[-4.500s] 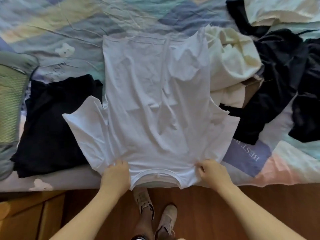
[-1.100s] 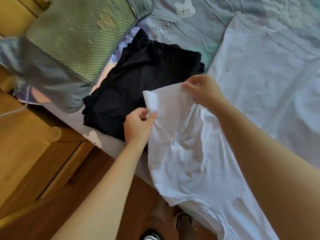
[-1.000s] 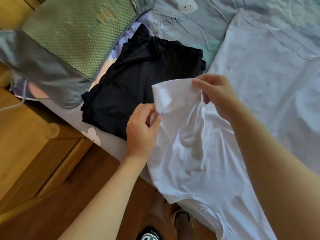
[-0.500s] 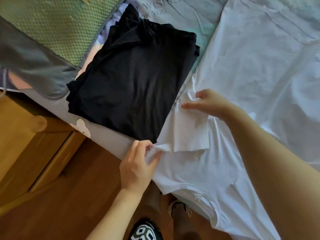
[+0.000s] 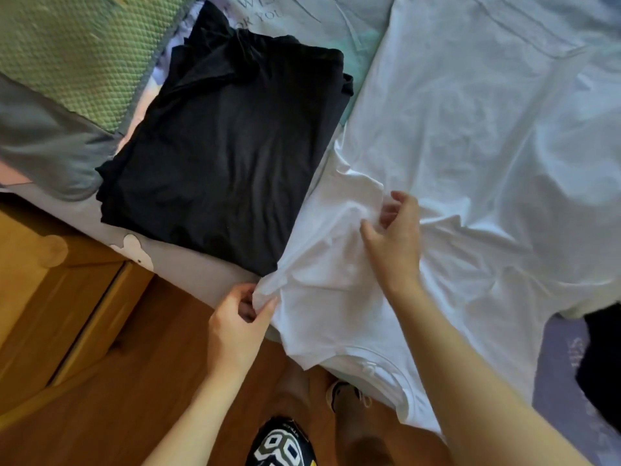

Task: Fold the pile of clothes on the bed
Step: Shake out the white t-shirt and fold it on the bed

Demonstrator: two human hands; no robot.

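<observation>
Head view: folded black garment (image 5: pixel 225 156) lies beyond the left hand (image 5: pixel 240 317), done; both it and right hand (image 5: pixel 393 237) pinch the spread white cotton T-shirt's (image 5: pixel 470 146) sleeve, barely started.

Green quilted pillow (image 5: pixel 77 52) with grey trim at upper left, lying on patterned bedsheet (image 5: pixel 302 18) bearing printed lettering and a white bear motif. Wooden cabinet (image 5: pixel 43 297) beside the bed at lower left; wooden floor (image 5: pixel 127 415) below.
</observation>
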